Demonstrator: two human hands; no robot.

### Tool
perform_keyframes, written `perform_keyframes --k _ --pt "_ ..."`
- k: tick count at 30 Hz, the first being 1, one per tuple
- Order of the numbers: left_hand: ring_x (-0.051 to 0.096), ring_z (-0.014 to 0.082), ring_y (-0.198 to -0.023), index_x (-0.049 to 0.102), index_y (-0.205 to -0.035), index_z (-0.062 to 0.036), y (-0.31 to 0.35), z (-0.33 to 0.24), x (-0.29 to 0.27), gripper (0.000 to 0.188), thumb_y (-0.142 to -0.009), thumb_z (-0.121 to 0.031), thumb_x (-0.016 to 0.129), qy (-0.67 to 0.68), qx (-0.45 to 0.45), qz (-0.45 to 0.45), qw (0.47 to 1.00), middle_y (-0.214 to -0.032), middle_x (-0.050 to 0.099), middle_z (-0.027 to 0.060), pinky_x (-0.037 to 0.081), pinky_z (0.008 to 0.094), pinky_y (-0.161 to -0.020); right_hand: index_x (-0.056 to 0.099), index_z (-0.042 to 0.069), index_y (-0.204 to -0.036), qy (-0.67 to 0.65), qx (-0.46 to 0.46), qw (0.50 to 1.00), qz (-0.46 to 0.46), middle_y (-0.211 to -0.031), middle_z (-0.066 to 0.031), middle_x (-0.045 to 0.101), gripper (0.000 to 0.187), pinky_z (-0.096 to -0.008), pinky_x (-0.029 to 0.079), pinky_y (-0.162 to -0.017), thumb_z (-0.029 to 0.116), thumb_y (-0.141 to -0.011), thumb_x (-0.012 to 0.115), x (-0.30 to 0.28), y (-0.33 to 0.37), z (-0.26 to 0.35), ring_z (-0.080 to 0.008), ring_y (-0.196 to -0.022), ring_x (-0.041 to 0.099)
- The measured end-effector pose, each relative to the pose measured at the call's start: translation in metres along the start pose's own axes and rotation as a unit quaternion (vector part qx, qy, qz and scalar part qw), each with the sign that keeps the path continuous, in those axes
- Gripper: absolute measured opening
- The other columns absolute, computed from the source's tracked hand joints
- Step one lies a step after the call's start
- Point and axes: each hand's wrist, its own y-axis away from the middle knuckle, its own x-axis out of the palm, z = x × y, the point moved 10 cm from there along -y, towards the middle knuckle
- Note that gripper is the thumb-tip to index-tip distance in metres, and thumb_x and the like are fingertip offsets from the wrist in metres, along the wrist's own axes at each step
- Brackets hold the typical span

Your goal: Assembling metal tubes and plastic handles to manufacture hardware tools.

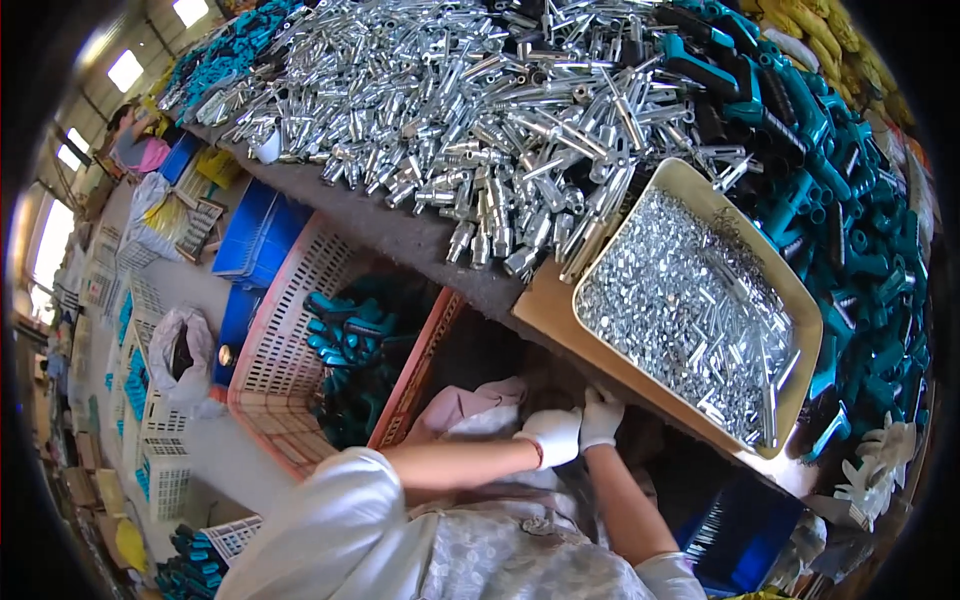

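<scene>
My left hand (pixel 553 435), in a white glove, is closed just below the workbench edge, above my lap. Right against it is my gloved right hand (pixel 602 415), its fingers curled close to the bench edge. Anything between the fingers is too hidden to make out. Beyond my hands, a cream tray (pixel 805 330) full of small shiny metal pins and bits rests tilted on a cardboard piece (pixel 548 305). A broad heap of silvery metal tool parts (pixel 430 110) covers the bench behind it.
Teal and black tool housings (pixel 860 230) are piled at the right. A pink perforated crate (pixel 275 320) with teal parts stands left of my arms, near blue bins (pixel 255 235). A dark blue container (pixel 745 535) sits lower right, with white gloves (pixel 880 465) beside it.
</scene>
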Motion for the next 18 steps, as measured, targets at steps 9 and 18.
perform_keyframes --k 9,18 --pt "0.069 0.0421 -0.090 0.059 -0.121 -0.0018 0.019 -0.007 -0.038 0.048 -0.080 -0.026 0.065 -0.050 0.064 0.056 0.995 -0.098 0.070 0.0255 0.054 0.0505 -0.080 0.063 -0.007 -0.121 -0.360 0.098 0.927 -0.037 -0.120 -0.0136 0.068 0.041 -0.0364 0.047 -0.097 0.026 -0.095 0.064 -0.022 0.017 0.029 -0.0299 -0.109 0.065" --pt "0.058 0.0051 -0.064 0.062 -0.123 0.0022 0.257 0.125 -0.304 0.047 -0.077 -0.007 0.072 0.345 -0.091 -0.305 0.883 -0.085 0.065 0.0032 0.046 0.0215 -0.053 0.057 0.005 -0.134 -0.576 0.267 0.771 0.039 -0.111 -0.0119 0.070 0.046 -0.0397 0.051 -0.085 0.032 -0.097 0.062 -0.057 0.081 -0.067 -0.0239 -0.093 0.066"
